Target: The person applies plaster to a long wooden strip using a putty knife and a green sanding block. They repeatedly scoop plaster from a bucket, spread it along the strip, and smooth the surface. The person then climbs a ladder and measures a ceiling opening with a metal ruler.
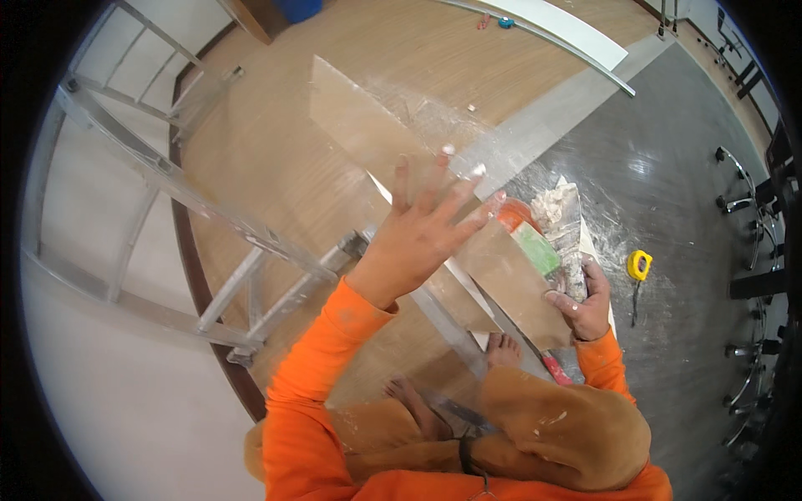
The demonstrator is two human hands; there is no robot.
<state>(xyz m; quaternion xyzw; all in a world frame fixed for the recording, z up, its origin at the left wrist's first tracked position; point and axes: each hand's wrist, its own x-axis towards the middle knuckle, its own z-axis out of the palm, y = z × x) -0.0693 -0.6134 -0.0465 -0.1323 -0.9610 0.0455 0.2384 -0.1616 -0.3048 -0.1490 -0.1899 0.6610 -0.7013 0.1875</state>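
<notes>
My left hand point(426, 217), fingers spread and slightly blurred, with white dust on the tips, is over the upper part of a long tan board point(363, 117). My right hand point(585, 305), dusted white, grips the board's lower right end. Just right of the board are a white-crusted metal blade or trough point(571, 225), a green pad point(536, 249) and a partly hidden orange-red container point(510, 215). A second tan piece point(455, 309) lies lower, beside a red-handled tool point(555, 367). My crossed legs and bare feet point(504, 351) are below.
An aluminium ladder point(150, 163) stands at left beside a white wall. A yellow tape measure point(640, 264) lies on the grey, dust-smeared floor point(668, 167). Wheeled chairs point(739, 200) line the right edge. A white panel point(568, 33) and blue bin point(298, 8) are at the back.
</notes>
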